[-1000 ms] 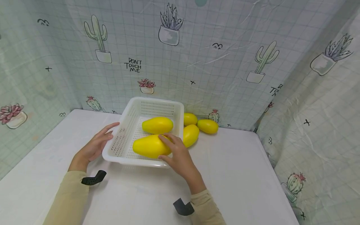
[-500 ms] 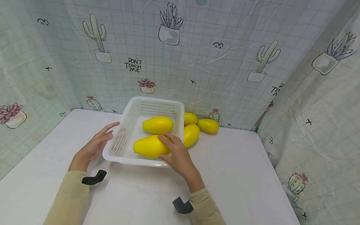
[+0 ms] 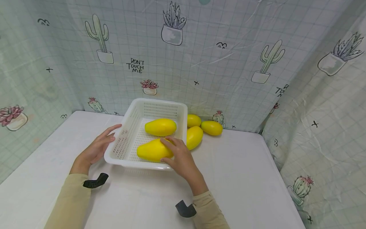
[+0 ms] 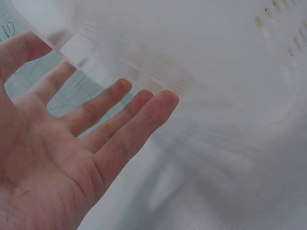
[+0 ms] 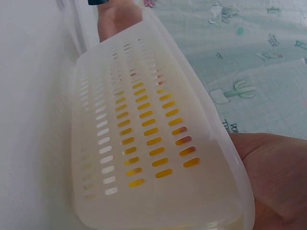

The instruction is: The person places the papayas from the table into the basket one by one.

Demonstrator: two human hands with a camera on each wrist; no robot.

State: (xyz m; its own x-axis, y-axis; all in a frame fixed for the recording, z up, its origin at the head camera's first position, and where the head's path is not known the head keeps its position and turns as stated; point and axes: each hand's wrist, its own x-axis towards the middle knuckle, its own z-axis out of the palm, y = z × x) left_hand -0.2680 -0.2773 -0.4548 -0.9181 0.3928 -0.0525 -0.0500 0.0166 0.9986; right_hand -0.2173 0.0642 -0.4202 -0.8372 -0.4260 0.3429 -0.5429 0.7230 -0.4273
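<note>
A white perforated plastic basket (image 3: 123, 138) stands on the white table. Two smooth yellow fruits, long and tapered like papayas, lie inside it: a smaller far fruit (image 3: 160, 127) and a larger near fruit (image 3: 151, 150). Over the near rim my right hand (image 3: 183, 159) grips the right end of the larger fruit between thumb and fingers. In the right wrist view, the basket wall (image 5: 144, 143) hides most of that fruit, whose yellow shows through the slots. My left hand (image 3: 95, 149) is at the basket's left side, fingers fairly straight, fingertips by its wall.
Right of the basket lie more yellow fruits: one near its wall (image 3: 194, 138), one behind (image 3: 193, 121) and one farther right (image 3: 211, 128). A cactus-print cloth (image 3: 200, 63) hangs at the back and both sides of the table (image 3: 243, 178).
The larger fruit has shifted slightly toward the near right corner of the basket, still in my right hand's grip. The left hand and basket have stayed put.
</note>
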